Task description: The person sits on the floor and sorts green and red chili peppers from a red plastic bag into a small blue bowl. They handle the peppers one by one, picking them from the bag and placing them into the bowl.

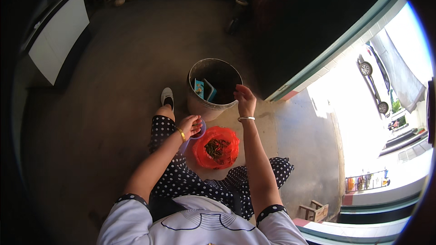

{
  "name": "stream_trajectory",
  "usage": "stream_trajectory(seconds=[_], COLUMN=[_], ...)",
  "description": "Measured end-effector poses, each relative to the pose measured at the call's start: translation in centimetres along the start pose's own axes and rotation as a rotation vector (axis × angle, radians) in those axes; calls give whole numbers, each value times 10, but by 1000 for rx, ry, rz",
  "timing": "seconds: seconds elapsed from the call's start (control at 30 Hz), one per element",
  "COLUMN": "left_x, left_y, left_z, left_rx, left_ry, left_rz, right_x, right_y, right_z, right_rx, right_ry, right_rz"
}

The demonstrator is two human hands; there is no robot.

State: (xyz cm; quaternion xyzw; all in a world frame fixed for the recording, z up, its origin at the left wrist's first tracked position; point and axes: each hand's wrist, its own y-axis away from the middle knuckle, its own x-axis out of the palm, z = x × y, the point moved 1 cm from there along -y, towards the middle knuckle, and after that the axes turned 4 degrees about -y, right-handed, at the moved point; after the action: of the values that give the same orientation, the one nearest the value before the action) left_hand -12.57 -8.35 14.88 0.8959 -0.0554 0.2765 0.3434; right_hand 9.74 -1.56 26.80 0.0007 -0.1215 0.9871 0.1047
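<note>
A red plastic bag (201,156) stands on the floor between my legs, its mouth spread around dark green and red pieces that look like chili peppers (218,148). Just left of it is a purple plastic scoop or ladle (184,147), with dark contents partly hidden by my left hand (191,126). That hand hovers over the scoop with curled fingers; whether anything small is pinched in them cannot be seen. Beyond the bag stands a pale bucket (207,110) with light blue packages (199,88) inside. My right hand (246,100) is by its right rim, fingers bent and apart, nothing visible in them.
A doorway edge (333,56) runs along the right, opening onto a bright yard with a parked white car (376,71). Near the lower right is a small wooden stool (315,212). A white-panelled cabinet or counter (63,41) stands at the left.
</note>
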Motion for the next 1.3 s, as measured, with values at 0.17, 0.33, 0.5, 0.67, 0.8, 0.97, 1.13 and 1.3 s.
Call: stream_trajectory(seconds=[0.17, 0.33, 0.5, 0.67, 0.8, 0.97, 1.13, 1.3], left_x=[4, 7, 28, 53, 64, 73, 78, 94], left_y=[-3, 0, 12, 35, 34, 35, 35, 31], left_z=[15, 27, 24, 17, 9, 3, 14, 18], left_rx=[-36, -77, -90, -53, -9, 24, 39, 51], left_ry=[18, -6, -54, -102, -169, -231, -408, -522], left_rz=[25, 27, 107, 155, 192, 207, 232, 269], right_x=[-36, -51, -65, -65, -70, -70, -65, -54], right_y=[112, 212, 227, 217, 206, 201, 196, 189], right_z=[-62, -85, -83, -75, -80, -72, -65, -54], right_rx=[385, 548, 502, 421, 496, 454, 323, 234], right_ry=[-201, -123, -176, -234, -274, -423, -354, -260], right_rz=[-28, -88, -182, -171, -136, -144, -81, -52])
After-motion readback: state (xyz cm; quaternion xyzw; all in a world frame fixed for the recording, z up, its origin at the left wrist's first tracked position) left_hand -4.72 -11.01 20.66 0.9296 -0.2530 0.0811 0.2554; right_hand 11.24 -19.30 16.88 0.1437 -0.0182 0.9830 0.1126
